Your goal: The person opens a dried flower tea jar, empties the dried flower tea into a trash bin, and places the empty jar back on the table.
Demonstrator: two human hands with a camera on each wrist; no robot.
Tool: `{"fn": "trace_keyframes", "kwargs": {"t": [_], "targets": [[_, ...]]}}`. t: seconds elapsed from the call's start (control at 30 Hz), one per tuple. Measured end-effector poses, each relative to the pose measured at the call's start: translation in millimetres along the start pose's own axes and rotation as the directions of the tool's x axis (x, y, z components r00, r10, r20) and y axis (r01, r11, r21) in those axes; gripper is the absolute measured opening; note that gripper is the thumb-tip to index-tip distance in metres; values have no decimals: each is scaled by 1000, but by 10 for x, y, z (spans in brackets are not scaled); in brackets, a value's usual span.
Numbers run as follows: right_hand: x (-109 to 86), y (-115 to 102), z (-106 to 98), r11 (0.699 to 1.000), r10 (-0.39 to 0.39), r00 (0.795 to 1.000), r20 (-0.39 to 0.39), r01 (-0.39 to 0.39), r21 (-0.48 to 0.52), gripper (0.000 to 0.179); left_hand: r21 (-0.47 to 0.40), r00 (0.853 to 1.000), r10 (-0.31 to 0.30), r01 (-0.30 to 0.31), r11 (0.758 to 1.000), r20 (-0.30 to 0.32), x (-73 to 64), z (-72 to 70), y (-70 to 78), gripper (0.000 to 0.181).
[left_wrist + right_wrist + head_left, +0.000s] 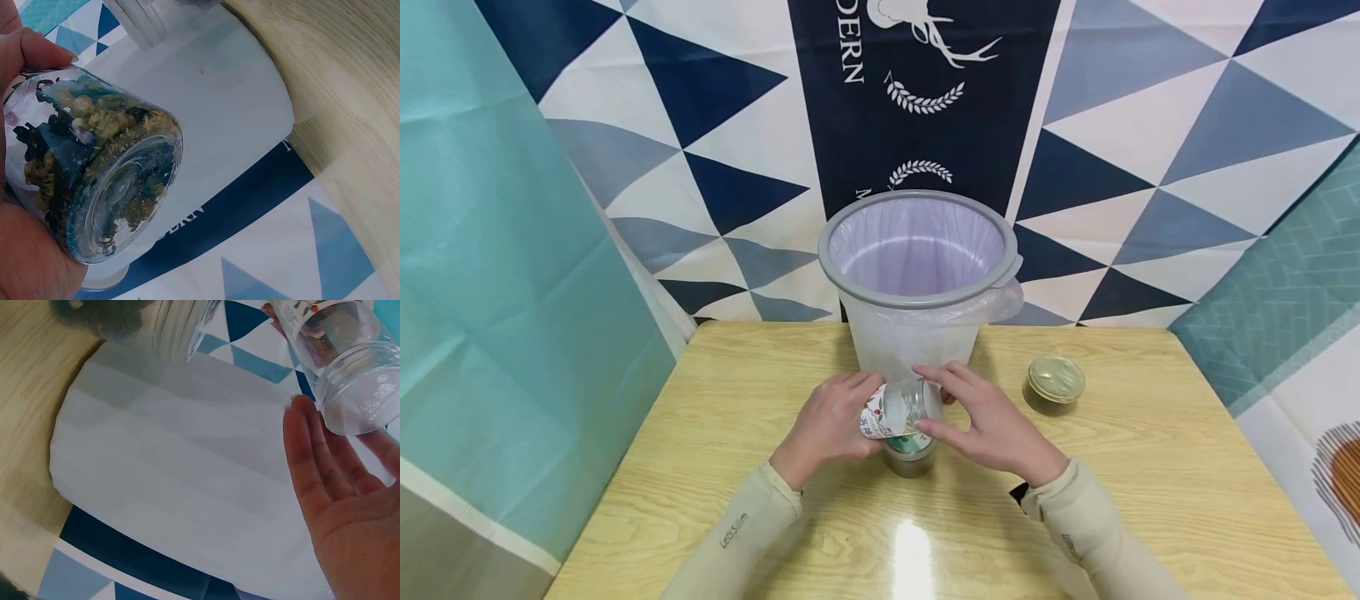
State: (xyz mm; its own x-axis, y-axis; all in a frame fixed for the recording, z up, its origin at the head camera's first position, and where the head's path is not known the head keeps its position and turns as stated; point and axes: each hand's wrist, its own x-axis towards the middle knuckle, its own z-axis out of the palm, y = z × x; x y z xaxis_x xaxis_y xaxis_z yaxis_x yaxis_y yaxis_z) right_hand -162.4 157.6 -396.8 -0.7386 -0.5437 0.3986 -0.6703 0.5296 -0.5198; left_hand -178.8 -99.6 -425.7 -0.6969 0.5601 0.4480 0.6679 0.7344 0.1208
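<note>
My left hand point(831, 421) grips a clear jar point(895, 410) with a printed flowered label, held on its side with its mouth pointing right. Dark leaves and yellowish dried flower bits point(103, 115) show inside towards its base in the left wrist view. My right hand point(992, 417) is spread at the jar's mouth, fingers extended along one side and thumb at the other. In the right wrist view its straight fingertips point(300, 406) are right at the threaded rim. Below stands a second jar point(908, 462), open-mouthed, with dark contents point(103, 315).
A white bin point(913, 333) with a grey rim and a purplish liner stands behind the jars, against the patterned cloth point(737, 125). To the right on the wooden table point(700, 467) lies a round gold-coloured lid point(1056, 379).
</note>
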Motion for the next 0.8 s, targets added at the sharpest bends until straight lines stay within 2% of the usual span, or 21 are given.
{"fn": "trace_keyframes", "kwargs": {"t": [0.23, 0.43, 0.6, 0.7, 0.8], "targets": [[-22, 44, 0, 995, -97, 995, 23, 98, -10, 74, 15, 1000, 3, -3, 1000, 2, -4, 3, -2, 60], [10, 27, -9, 1000, -6, 1000, 0, 6, -26, 77, 0, 1000, -3, 3, 1000, 14, 26, -1, 4, 60], [26, 23, -6, 998, 56, 998, 35, -56, 9, 69, 5, 999, -9, 9, 1000, 31, 27, -4, 9, 62], [25, 23, -14, 999, 41, 998, 48, -42, 28, 67, 23, 999, -7, 6, 1000, 35, 20, -3, 7, 63], [18, 31, -30, 999, -15, 999, 42, 13, 30, 67, 39, 999, 0, -1, 999, 35, 19, 0, -1, 63]]}}
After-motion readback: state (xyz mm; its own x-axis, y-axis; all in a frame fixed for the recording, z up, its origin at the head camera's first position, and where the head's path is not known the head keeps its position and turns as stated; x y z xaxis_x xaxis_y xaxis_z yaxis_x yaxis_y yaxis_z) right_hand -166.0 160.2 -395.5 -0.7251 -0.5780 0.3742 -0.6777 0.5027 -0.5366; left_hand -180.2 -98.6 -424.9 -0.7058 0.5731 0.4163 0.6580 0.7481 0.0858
